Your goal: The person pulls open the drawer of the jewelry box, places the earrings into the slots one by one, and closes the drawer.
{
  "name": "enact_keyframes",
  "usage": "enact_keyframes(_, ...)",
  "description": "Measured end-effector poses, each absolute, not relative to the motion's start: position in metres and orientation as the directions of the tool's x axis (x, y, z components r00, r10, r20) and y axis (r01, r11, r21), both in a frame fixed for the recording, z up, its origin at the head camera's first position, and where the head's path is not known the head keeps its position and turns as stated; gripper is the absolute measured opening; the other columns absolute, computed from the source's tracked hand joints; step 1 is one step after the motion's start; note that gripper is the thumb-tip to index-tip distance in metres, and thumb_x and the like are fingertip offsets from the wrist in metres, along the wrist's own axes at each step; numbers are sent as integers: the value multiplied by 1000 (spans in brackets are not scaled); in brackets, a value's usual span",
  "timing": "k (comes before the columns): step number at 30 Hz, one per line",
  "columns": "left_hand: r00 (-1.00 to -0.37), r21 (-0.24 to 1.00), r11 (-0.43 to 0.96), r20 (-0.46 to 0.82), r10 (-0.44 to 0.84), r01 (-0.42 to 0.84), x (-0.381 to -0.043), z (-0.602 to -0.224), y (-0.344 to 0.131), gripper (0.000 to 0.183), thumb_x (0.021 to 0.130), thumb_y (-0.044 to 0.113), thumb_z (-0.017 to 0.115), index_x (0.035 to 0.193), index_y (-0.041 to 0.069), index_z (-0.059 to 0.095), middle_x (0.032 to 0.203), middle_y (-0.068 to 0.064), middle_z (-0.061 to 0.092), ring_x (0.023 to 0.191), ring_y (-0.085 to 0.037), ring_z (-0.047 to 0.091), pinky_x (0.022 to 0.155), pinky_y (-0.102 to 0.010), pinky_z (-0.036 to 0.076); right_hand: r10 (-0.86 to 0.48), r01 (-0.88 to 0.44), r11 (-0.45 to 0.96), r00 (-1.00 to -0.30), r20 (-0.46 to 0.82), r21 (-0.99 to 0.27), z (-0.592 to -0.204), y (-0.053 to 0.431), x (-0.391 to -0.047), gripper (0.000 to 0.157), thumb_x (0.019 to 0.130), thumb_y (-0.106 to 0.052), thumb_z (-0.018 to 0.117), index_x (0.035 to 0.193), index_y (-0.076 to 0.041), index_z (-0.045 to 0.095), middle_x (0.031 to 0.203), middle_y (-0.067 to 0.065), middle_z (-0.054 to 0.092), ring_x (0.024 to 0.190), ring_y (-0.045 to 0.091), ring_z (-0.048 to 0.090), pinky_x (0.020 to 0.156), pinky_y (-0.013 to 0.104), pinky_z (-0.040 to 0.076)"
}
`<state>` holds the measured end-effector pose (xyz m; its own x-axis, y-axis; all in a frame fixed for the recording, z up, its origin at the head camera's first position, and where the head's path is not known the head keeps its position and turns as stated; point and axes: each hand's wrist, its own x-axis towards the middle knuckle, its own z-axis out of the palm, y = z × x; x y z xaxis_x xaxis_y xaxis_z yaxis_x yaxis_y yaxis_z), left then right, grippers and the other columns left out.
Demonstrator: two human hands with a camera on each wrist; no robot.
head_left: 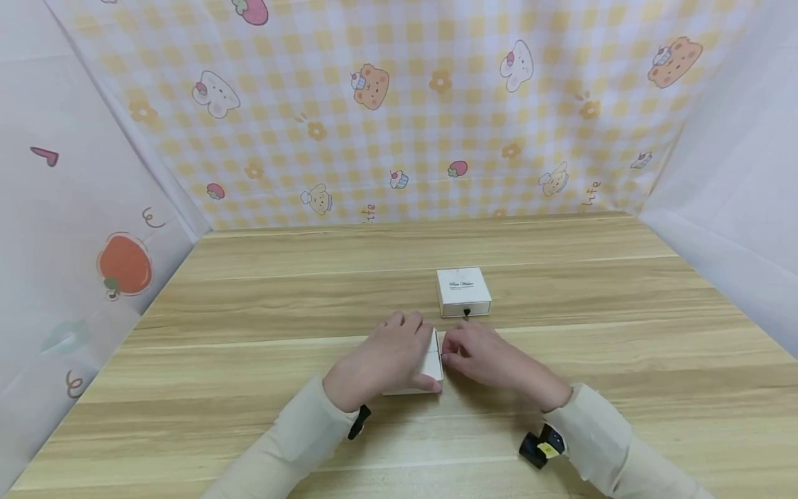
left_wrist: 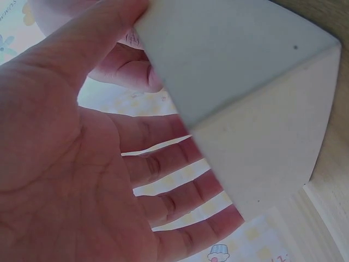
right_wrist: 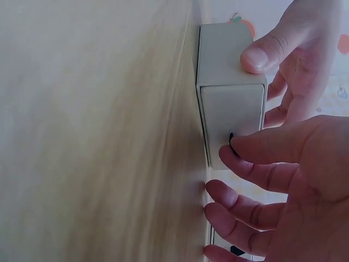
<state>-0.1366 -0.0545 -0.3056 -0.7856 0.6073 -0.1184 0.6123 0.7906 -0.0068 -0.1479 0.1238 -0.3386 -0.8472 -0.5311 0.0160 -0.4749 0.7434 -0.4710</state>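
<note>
White box (head_left: 433,363) on the near tabletop (head_left: 206,388): my left hand (head_left: 388,355) grips its opposite sides; my right hand (head_left: 476,353) pinches its black tab (right_wrist: 231,136). Second box (head_left: 463,285): farther, slightly right.

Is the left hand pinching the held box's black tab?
No, the right hand pinches the black tab, while the left hand grips the white box.

Head view: up on my head, looks ahead and down, far back, wide over the counter (head_left: 249,305) | Left wrist view: by my left hand (head_left: 385,358), looks past my palm, very close to the white box (left_wrist: 240,82) | Right wrist view: low by my right hand (right_wrist: 294,180), close, counter tipped sideways | Shared: head and right wrist see both hands; all three see the white box
</note>
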Motion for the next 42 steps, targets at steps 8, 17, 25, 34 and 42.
enact_keyframes(8, -786, -18, 790, -112, 608, 613, -137, -305, -55, 75, 73, 61, 66, 122, 5, 51, 114, -5, 51, 104, -23, 48, 90, -39, 44, -549, -495, 733, -835, 23, -466, -336, 126, -149, 11, 86, -12, 60, 76, -13, 59, 82, -1, 53, 76, 11, 46, 68, 26, 38)
enact_keyframes(17, -784, 3, 788, -100, 612, 615, -137, -306, -55, 73, 73, 59, 68, 120, 5, 51, 111, -4, 52, 98, -21, 48, 86, -37, 45, -550, -470, 737, -835, -27, -485, -331, 130, -150, 11, 86, -11, 59, 76, -11, 59, 81, -1, 53, 73, 10, 46, 66, 25, 39)
enact_keyframes(25, -783, 0, 786, -92, 616, 618, -137, -307, -56, 74, 72, 59, 68, 120, 6, 52, 110, -4, 52, 98, -22, 48, 84, -37, 46, -540, -446, 747, -839, -61, -493, -331, 134, -152, 13, 86, -9, 58, 73, -10, 58, 78, -1, 49, 68, 9, 44, 61, 22, 38)
enact_keyframes(34, -787, 14, 791, -92, 610, 612, -137, -306, -57, 74, 72, 60, 68, 120, 6, 51, 113, -5, 52, 102, -23, 49, 87, -39, 45, -553, -457, 754, -829, -80, -472, -326, 142, -154, 12, 85, -6, 57, 73, -9, 59, 76, -2, 51, 68, 8, 45, 61, 22, 39)
enact_keyframes(42, -789, 20, 793, -96, 607, 609, -137, -306, -57, 74, 71, 60, 69, 120, 7, 52, 113, -5, 51, 104, -24, 49, 87, -40, 45, -538, -426, 769, -834, -122, -476, -322, 149, -157, 12, 83, -6, 58, 71, -8, 62, 70, -4, 51, 61, 7, 44, 56, 21, 38)
